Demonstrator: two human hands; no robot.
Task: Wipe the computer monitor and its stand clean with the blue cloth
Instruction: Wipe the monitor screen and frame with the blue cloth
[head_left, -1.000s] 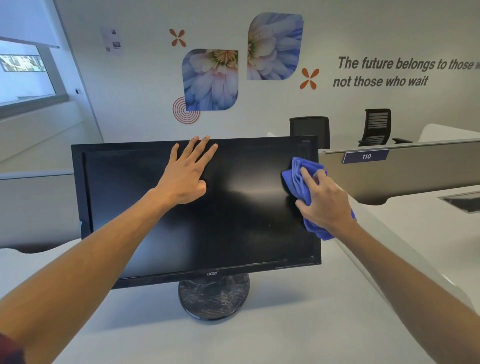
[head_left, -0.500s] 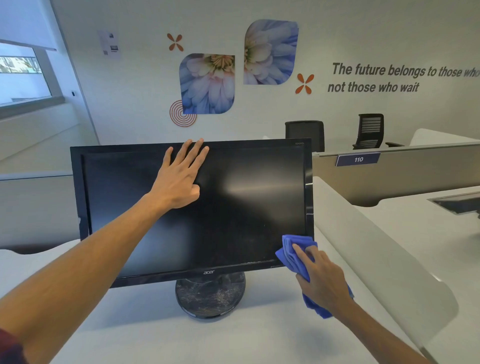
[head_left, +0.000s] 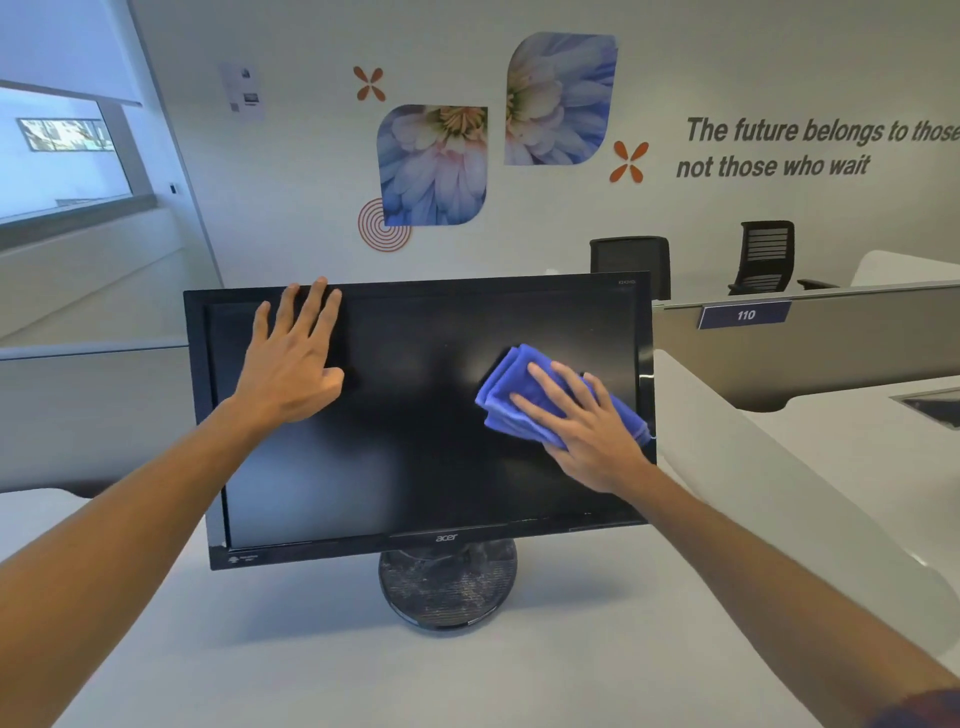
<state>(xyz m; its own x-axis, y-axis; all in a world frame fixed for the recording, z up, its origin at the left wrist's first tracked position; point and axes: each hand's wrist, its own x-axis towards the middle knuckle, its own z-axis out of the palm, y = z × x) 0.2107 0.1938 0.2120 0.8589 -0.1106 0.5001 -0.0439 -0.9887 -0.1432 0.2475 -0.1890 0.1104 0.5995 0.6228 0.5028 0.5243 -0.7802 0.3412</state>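
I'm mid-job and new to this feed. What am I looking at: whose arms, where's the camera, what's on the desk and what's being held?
No machine here: these are a person's two bare arms, filmed by one wide-angle camera worn on their head, looking forward and down. On the white desk stands a black monitor on a dusty round stand. The left hand rests flat on the screen's upper left. The right hand presses a folded blue cloth against the screen's right side, fingers straight.
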